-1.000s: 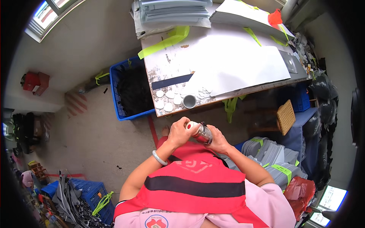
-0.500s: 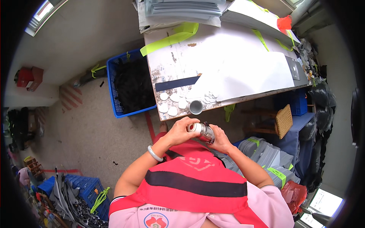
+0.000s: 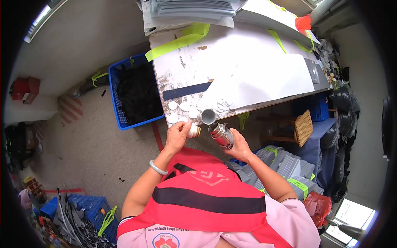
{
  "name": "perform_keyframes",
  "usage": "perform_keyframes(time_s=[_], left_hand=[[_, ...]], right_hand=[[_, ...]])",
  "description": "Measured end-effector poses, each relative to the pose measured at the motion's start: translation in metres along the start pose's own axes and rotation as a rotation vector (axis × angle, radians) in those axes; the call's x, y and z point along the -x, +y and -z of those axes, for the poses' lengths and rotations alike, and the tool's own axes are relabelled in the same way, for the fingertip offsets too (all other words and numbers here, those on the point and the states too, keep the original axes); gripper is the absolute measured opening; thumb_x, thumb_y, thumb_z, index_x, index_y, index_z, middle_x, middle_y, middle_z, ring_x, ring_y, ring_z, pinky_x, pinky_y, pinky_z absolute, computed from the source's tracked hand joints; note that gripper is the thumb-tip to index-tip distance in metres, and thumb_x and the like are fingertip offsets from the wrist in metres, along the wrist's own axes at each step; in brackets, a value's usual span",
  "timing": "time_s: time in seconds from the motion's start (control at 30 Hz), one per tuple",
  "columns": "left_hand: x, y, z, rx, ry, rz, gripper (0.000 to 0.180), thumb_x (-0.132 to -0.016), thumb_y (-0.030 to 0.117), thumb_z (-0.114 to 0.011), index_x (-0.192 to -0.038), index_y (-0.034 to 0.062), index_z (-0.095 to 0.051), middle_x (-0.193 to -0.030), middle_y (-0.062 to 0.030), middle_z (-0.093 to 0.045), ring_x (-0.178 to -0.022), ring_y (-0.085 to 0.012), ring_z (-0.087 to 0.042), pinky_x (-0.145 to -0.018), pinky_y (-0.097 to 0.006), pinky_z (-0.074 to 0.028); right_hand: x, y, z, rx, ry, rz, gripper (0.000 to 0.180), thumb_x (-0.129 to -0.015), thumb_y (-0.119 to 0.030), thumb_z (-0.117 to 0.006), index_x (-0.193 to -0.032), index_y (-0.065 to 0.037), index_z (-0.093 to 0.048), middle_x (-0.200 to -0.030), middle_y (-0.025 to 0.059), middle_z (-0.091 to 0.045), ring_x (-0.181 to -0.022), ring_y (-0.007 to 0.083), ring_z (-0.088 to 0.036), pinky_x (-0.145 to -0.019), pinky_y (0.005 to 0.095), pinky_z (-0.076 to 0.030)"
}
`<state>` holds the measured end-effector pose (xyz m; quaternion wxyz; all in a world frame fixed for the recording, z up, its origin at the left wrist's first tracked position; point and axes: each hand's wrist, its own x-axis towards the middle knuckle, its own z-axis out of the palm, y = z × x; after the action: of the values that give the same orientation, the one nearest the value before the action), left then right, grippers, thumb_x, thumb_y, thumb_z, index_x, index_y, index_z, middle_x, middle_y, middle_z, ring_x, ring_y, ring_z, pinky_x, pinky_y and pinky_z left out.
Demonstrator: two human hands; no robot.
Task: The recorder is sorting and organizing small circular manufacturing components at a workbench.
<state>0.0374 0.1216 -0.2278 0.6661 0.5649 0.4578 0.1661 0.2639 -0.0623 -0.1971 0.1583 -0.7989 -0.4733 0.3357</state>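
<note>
My right hand (image 3: 240, 145) is wrapped round a metal thermos flask (image 3: 221, 135), which tilts with its uncovered mouth toward the table. In my left hand (image 3: 178, 135) is the flask's white stopper (image 3: 193, 131), pinched by the fingers and apart from the flask. A grey cup (image 3: 208, 116) stands at the table's near edge, just beyond the flask's mouth. Beside it lie several white round pieces (image 3: 184, 106) and a dark blue strip (image 3: 187, 91). What is inside the flask cannot be made out.
The white table (image 3: 173, 68) carries large white sheets and a stack of grey sheets (image 3: 192, 12). Left of it sits a blue basket (image 3: 120, 118) filled with black material. Bundled grey pieces (image 3: 285, 167) lie to my right, below a woven stool (image 3: 304, 128). Blue crates (image 3: 93, 208) stand lower left.
The stopper has come off the flask and moved left in my left hand. My right hand has tipped the flask's open mouth toward the cup. The view has shifted slightly.
</note>
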Motion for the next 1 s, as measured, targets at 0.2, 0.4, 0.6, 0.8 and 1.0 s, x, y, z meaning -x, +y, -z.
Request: perform_keyframes(time_s=[0.2, 0.4, 0.6, 0.8, 1.0], left_hand=[[0.012, -0.023, 0.006, 0.070, -0.015, 0.122, 0.047, -0.099, 0.046, -0.062, -0.096, 0.0001, -0.072, -0.070, -0.0034, -0.065, -0.053, -0.0080, -0.055, -0.044, -0.025, -0.044], [0.019, -0.029, 0.002, 0.058, -0.042, 0.162, 0.048, -0.099, 0.048, -0.061, -0.097, 0.0019, -0.071, -0.070, -0.0029, -0.064, -0.054, -0.0083, -0.056, -0.046, -0.025, -0.046], [0.020, -0.029, 0.000, 0.092, -0.032, 0.153, 0.048, -0.098, 0.048, -0.064, -0.094, 0.0007, -0.070, -0.068, -0.0031, -0.064, -0.050, -0.0082, -0.054, -0.045, -0.026, -0.043], [0.020, -0.034, 0.001, 0.084, -0.045, 0.135, 0.047, -0.098, 0.048, -0.064, -0.094, 0.0012, -0.071, -0.068, -0.0029, -0.064, -0.050, -0.0079, -0.053, -0.045, -0.026, -0.042], [0.020, -0.037, 0.001, 0.070, -0.071, 0.137, 0.047, -0.099, 0.049, -0.061, -0.096, 0.0027, -0.070, -0.071, -0.0025, -0.065, -0.055, -0.0080, -0.056, -0.048, -0.025, -0.046]], right_hand=[[-0.006, -0.016, 0.019, 0.089, -0.030, -0.101, 0.079, -0.066, -0.025, -0.083, -0.135, -0.006, -0.048, -0.123, 0.0197, -0.060, -0.117, 0.0394, -0.057, -0.103, 0.0463, -0.045], [-0.008, -0.026, 0.024, 0.115, 0.001, -0.125, 0.075, -0.066, -0.024, -0.083, -0.130, -0.004, -0.050, -0.114, 0.0214, -0.065, -0.110, 0.0401, -0.063, -0.095, 0.0454, -0.050], [-0.009, -0.028, 0.024, 0.140, -0.026, -0.152, 0.075, -0.065, -0.023, -0.082, -0.131, -0.004, -0.050, -0.114, 0.0225, -0.065, -0.110, 0.0402, -0.064, -0.095, 0.0451, -0.051], [-0.011, -0.030, 0.025, 0.151, -0.053, -0.182, 0.077, -0.064, -0.024, -0.082, -0.131, -0.003, -0.049, -0.115, 0.0229, -0.066, -0.110, 0.0393, -0.065, -0.094, 0.0444, -0.051], [-0.013, -0.029, 0.023, 0.134, -0.061, -0.179, 0.079, -0.065, -0.025, -0.082, -0.133, -0.003, -0.048, -0.116, 0.0225, -0.066, -0.111, 0.0381, -0.064, -0.097, 0.0427, -0.050]])
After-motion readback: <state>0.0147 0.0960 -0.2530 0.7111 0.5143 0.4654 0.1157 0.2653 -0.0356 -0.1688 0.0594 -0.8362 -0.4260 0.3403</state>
